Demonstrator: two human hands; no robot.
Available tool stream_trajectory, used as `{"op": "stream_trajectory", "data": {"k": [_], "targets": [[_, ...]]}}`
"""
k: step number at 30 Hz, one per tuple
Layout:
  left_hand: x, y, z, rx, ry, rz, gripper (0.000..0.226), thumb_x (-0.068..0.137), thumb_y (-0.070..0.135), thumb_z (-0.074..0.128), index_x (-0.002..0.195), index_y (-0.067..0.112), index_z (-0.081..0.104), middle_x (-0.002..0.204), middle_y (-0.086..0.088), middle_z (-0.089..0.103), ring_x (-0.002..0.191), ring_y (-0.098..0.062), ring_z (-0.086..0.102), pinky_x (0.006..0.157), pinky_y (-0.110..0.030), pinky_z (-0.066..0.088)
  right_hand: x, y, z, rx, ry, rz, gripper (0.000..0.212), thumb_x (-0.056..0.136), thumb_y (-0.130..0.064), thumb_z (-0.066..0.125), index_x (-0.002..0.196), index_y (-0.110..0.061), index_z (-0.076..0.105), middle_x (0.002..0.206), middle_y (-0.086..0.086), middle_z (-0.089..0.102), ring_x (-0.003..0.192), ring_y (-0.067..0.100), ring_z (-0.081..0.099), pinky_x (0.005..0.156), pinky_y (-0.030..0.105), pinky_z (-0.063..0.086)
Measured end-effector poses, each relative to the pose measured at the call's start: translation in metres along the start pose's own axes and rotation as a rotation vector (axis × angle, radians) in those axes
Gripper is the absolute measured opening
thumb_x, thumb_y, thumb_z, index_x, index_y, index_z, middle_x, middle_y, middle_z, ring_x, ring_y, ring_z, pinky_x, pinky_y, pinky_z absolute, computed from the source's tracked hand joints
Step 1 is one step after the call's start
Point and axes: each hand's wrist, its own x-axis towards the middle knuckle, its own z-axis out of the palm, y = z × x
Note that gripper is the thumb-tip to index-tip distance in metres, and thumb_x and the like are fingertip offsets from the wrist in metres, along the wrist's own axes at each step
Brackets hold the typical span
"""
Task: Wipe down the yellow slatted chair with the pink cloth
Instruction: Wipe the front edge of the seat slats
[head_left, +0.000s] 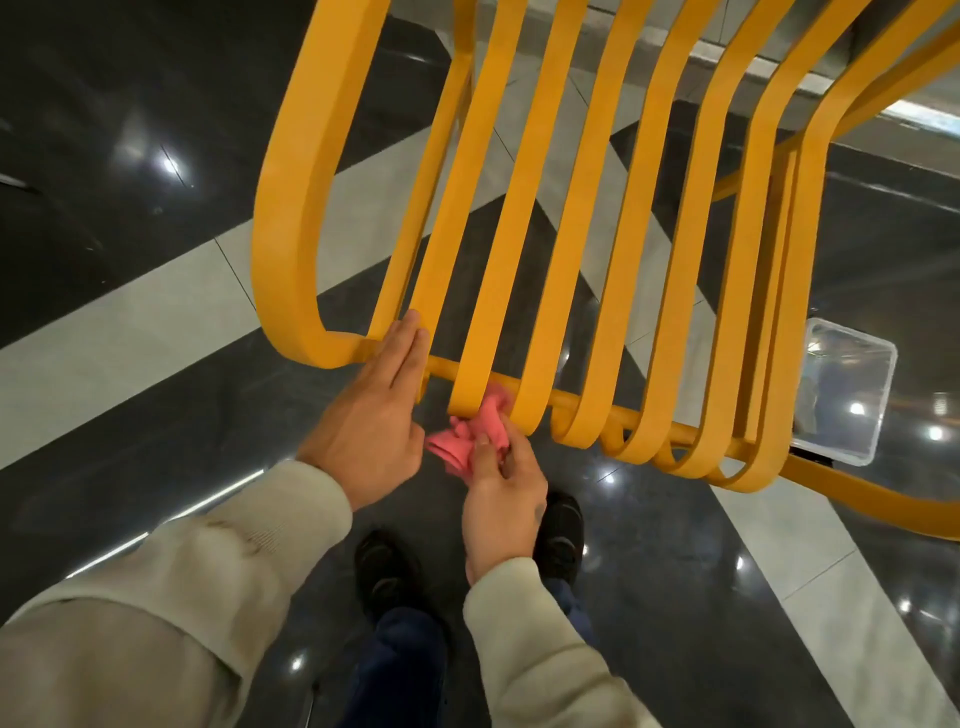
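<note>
The yellow slatted chair (613, 218) fills the upper half of the view, its curved slats running down to a round front bar. My left hand (371, 415) lies flat with fingers together against the near ends of the leftmost slats, by the curved armrest loop. My right hand (501, 499) pinches the crumpled pink cloth (475, 431) and presses it against the front bar in the gap between two slats. Part of the cloth is tucked behind the slat ends.
A clear plastic container (844, 392) sits on the floor beyond the chair's right side. The floor (130, 322) is glossy dark tile with pale bands. My two dark shoes (387, 571) stand just below the chair's front edge.
</note>
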Motion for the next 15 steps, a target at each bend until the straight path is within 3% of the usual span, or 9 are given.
{"op": "stream_trajectory", "data": {"k": [2,5,9,10,12,15], "targets": [[0.000,0.001,-0.001,-0.034,0.004,0.000,0.081,0.084,0.004,0.055,0.154,0.009,0.014,0.164,0.003,-0.002,0.150,-0.016,0.013,0.111,-0.033,0.038,-0.007,-0.004,0.008,0.002,0.002,-0.029,0.043,0.100,-0.017,0.054,0.131,-0.047,0.055,0.123,-0.011,0.067,0.115,-0.001,0.061,0.106,0.033,0.048],[-0.001,0.000,-0.002,-0.055,-0.001,0.017,0.084,0.081,0.002,0.056,0.154,0.009,0.014,0.164,0.003,-0.002,0.148,-0.019,0.021,0.102,-0.033,0.045,-0.012,-0.005,0.011,0.035,-0.114,-0.024,0.065,0.097,-0.010,0.051,0.146,-0.049,0.037,0.131,-0.015,0.058,0.126,0.001,0.052,0.115,0.039,0.038],[-0.003,-0.001,-0.006,-0.070,-0.056,0.003,0.090,0.081,0.002,0.058,0.155,0.013,0.006,0.162,0.007,-0.013,0.146,-0.020,0.025,0.099,-0.029,0.043,-0.018,-0.006,0.012,-0.046,-0.229,-0.100,0.085,0.075,-0.039,0.053,0.150,-0.054,0.017,0.144,0.001,0.046,0.123,0.011,0.050,0.113,0.038,0.037],[-0.003,-0.001,-0.007,-0.072,-0.064,-0.002,0.091,0.082,0.003,0.059,0.155,0.014,0.005,0.162,0.009,-0.015,0.146,-0.019,0.025,0.099,-0.028,0.042,-0.016,-0.009,0.012,-0.057,-0.255,-0.109,0.087,0.072,-0.044,0.052,0.151,-0.054,0.015,0.150,-0.002,0.040,0.126,0.010,0.047,0.113,0.038,0.036],[-0.002,-0.001,-0.009,-0.072,-0.071,-0.002,0.092,0.082,0.003,0.059,0.155,0.015,0.004,0.162,0.009,-0.017,0.146,-0.019,0.025,0.099,-0.026,0.041,-0.008,-0.017,0.011,-0.041,-0.297,-0.130,0.080,0.076,-0.042,0.052,0.149,-0.055,0.022,0.151,-0.018,0.038,0.134,0.004,0.041,0.114,0.038,0.033],[-0.001,0.000,-0.009,-0.091,-0.086,-0.026,0.091,0.083,0.002,0.057,0.155,0.016,0.003,0.161,0.011,-0.019,0.149,-0.017,0.015,0.107,-0.029,0.039,0.010,-0.030,0.019,-0.013,-0.330,-0.055,0.042,0.084,-0.044,0.050,0.125,-0.054,0.051,0.130,-0.021,0.054,0.126,0.005,0.048,0.108,0.044,0.038]]}}
